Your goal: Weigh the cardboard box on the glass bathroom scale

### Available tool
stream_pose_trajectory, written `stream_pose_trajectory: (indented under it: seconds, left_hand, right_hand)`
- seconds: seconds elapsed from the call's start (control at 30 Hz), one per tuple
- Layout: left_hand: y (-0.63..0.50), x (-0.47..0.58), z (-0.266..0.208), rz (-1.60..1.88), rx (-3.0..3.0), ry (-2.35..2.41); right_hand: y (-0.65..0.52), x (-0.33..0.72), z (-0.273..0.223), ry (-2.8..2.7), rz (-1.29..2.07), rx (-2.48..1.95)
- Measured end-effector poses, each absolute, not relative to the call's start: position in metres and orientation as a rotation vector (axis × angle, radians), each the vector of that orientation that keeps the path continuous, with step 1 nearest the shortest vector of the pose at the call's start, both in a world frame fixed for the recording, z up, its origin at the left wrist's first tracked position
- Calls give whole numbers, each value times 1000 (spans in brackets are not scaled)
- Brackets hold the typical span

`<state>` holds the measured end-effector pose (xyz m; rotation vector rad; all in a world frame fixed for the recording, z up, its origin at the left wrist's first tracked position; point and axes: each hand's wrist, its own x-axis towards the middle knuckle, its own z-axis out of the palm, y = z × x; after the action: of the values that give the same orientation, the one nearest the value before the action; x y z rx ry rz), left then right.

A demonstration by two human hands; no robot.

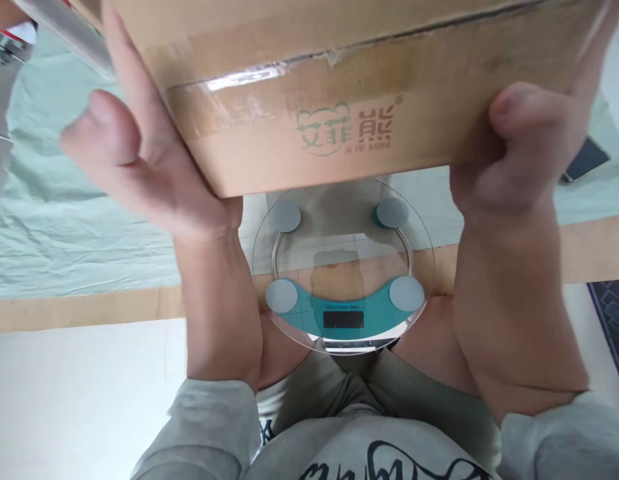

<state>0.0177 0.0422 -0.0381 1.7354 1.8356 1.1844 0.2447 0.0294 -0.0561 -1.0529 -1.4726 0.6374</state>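
A brown cardboard box [269,147] with green and brown printed characters and clear tape along its seam is held up between my two hands. My left hand [144,160] presses against the box's left side, thumb sticking out away from it. At the right end, my right hand [524,140] grips the lower corner, its thumb against the printed face and its other fingers mostly hidden. Below and nearer to me lies a round glass scale [339,267] with a teal front band, a dark display and several round pads. The box is apart from the scale.
A pale green cloth [79,200] spreads over the surface beyond a wooden edge [89,310]. A dark flat device [587,160] lies on the cloth at right. At upper left are a pale bar [69,33] and metal items. A patterned dark mat [614,320] lies at far right.
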Motion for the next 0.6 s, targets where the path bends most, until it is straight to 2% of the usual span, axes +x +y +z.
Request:
stream_pose_trajectory:
  seconds: [0.1,0.2,0.37,0.6]
  left_hand:
    - [43,9,-49,1457,1749,1230]
    - [53,3,-53,1412,1691,900]
    - [78,-3,-68,1475,1548,451]
    - [92,-17,-81,1430,1505,568]
  right_hand:
    - [32,236,-62,-1452,679,-891]
    - [37,235,-71,-1461,760,-947]
    - [57,248,-90,-1489,818,-577]
    - [62,260,-99,-1448,599,-910]
